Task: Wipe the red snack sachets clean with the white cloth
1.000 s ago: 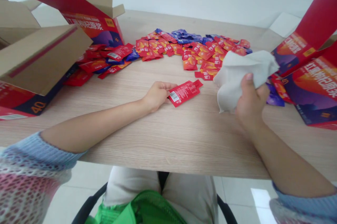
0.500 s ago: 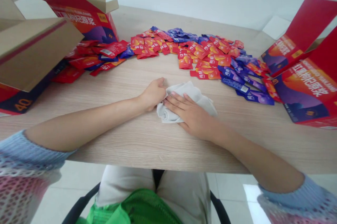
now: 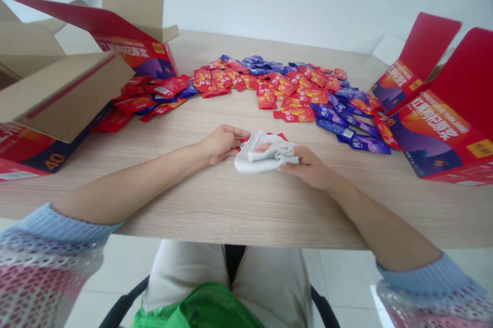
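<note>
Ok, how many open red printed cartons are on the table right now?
4: the back-left carton, the front-left carton, the back-right carton and the front-right carton. Another could be hidden behind the left cardboard flaps.

The light around me is bright and even, and the white wall (image 3: 292,4) looks pale and flat. My left hand (image 3: 221,144) and right hand (image 3: 308,167) cast only faint, soft shadows on the table (image 3: 246,215). A hard patch of glare sits on the floor tile (image 3: 379,306) at lower right. The wide lens bows the table's edges, and my knitted sleeve (image 3: 46,240) blurs toward the corner.
</note>
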Motion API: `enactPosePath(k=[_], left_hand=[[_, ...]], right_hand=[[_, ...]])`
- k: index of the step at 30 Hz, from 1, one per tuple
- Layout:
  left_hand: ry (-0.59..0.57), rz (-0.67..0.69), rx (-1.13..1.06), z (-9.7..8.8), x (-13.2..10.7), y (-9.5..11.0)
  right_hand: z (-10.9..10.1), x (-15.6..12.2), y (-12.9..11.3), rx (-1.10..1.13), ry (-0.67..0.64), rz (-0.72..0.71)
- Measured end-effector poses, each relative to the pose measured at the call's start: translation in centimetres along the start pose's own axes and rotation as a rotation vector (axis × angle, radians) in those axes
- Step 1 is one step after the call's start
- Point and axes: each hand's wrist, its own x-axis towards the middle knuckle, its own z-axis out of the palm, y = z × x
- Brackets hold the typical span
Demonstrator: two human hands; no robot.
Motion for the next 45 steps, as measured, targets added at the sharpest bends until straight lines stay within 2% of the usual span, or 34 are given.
enactPosePath(k=[3,4,6,9,11,14,16,18,21,23,26,29,32,35,39,43,45], left_hand=[[-0.024,-0.075,0.02,-0.8,0.0,0.7],[-0.046,-0.118,0.043,-1.0,-0.1,0.9],[-0.031,-0.168,0.071,-1.2,-0.2,1.5],[0.04,-0.172,0.081,-1.2,-0.5,1.9],[0.073,-0.161,0.075,-1.0,-0.9,1.9],[0.094,-0.148,0.032,-0.3,-1.3,1.2],[0.126,-0.066,-0.021,0.3,-1.4,0.3],[0.134,0.118,-0.112,0.9,-1.3,-0.7],[0.063,0.233,-0.16,1.4,-1.1,-1.9],[0.021,0.231,-0.122,1.4,-1.0,-2.2],[0.002,0.188,-0.049,0.9,-1.0,-1.9],[-0.002,0.113,-0.033,0.5,-1.0,-1.1],[-0.055,-0.004,-0.024,0.0,-1.1,-0.3],[-0.083,-0.091,-0.042,-0.5,-1.2,0.1],[-0.028,-0.089,-0.057,-0.6,-1.5,0.1],[-0.038,-0.072,0.0,-0.3,-1.5,0.1],[0.006,-0.059,0.039,0.0,-1.4,0.1]], right_hand=[[-2.0,0.0,2.2,0.206,0.632,0.058],[-2.7,0.2,2.7,0.238,0.78,0.041],[-3.7,0.5,3.2,0.214,0.972,0.004],[-3.3,0.4,2.9,-0.045,1.056,0.048],[-1.8,0.0,2.4,-0.267,0.954,0.104],[0.7,-0.3,1.5,-0.499,0.568,0.056],[1.8,-0.2,1.2,-0.606,0.361,0.002],[2.3,0.2,1.1,-0.71,0.296,0.022],[2.7,0.6,0.9,-0.83,0.3,0.094],[3.0,0.5,0.6,-0.862,0.244,0.079],[3.9,0.3,-0.2,-0.831,0.088,-0.01],[4.6,0.4,-1.1,-0.76,-0.101,-0.122],[4.8,0.7,-1.5,-0.706,-0.246,-0.223],[4.3,0.9,-1.5,-0.681,-0.302,-0.253],[2.5,0.7,-0.7,-0.696,-0.323,-0.242],[0.2,0.2,0.8,-0.775,-0.195,-0.186],[-0.4,0.2,1.6,-0.79,-0.114,-0.15]])
